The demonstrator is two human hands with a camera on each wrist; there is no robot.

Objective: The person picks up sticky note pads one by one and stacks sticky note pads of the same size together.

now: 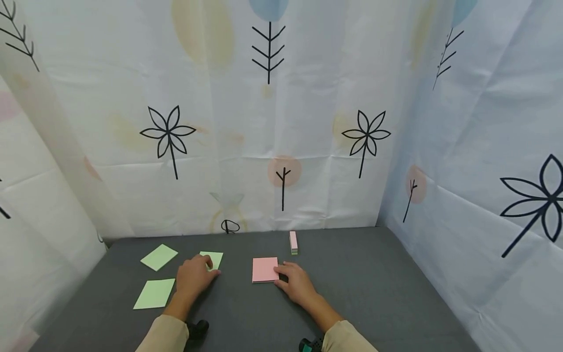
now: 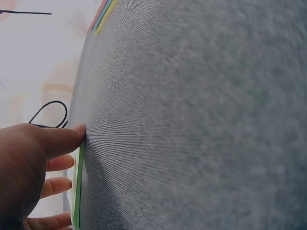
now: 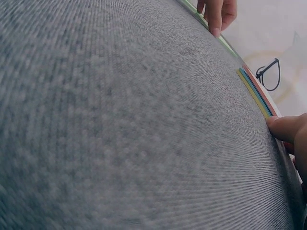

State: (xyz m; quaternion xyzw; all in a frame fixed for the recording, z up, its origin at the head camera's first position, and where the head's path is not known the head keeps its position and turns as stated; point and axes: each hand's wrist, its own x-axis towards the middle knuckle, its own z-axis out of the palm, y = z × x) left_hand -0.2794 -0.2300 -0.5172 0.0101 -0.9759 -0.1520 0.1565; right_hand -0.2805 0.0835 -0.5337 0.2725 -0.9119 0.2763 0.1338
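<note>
My left hand (image 1: 193,276) is over a pale green sticky note (image 1: 215,259), covering its lower left part. In the left wrist view, the thumb (image 2: 72,136) is at the note's edge and the other fingers are on its far side. To the right, my right hand (image 1: 296,282) grips the right edge of a square pink sticky note pad (image 1: 265,270) between thumb and fingers. Seen edge-on in the right wrist view, the pad (image 3: 256,91) has red, blue and yellow layers. Both the note and the pad lie flat on the grey table.
Two more green sticky notes, one far (image 1: 159,257) and one near (image 1: 154,294), lie left of my left hand. A narrow pink-topped stack (image 1: 293,243) stands behind my right hand. The grey tabletop (image 1: 374,293) meets patterned white curtains (image 1: 308,122) at the back and sides.
</note>
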